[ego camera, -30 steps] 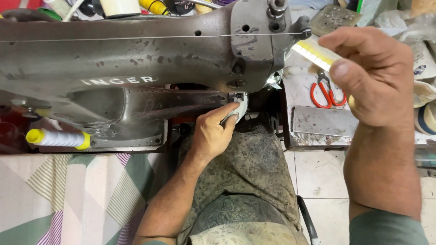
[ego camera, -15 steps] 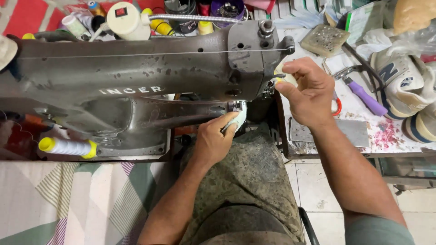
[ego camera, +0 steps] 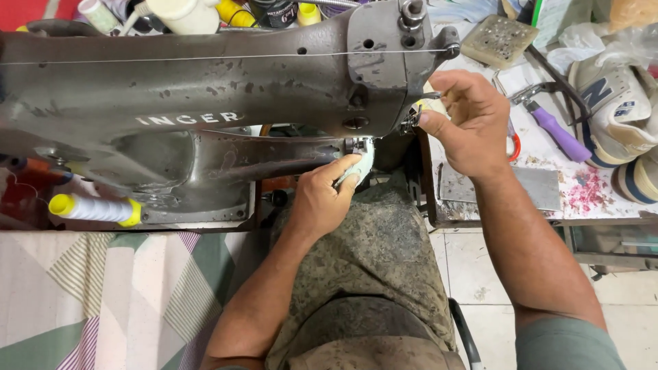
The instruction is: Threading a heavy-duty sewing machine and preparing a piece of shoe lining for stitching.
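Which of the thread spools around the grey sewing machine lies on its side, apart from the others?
The white thread spool with yellow ends, lying sideways by the grey sewing machine's base at left; the other spools cluster behind the machine.

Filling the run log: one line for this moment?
left hand: pinching pale piece under sewing machine | right hand: at machine head

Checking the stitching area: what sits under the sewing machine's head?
Under the sewing machine head, the left hand presses a pale piece. The needle is hidden by the head; the right hand touches its side.
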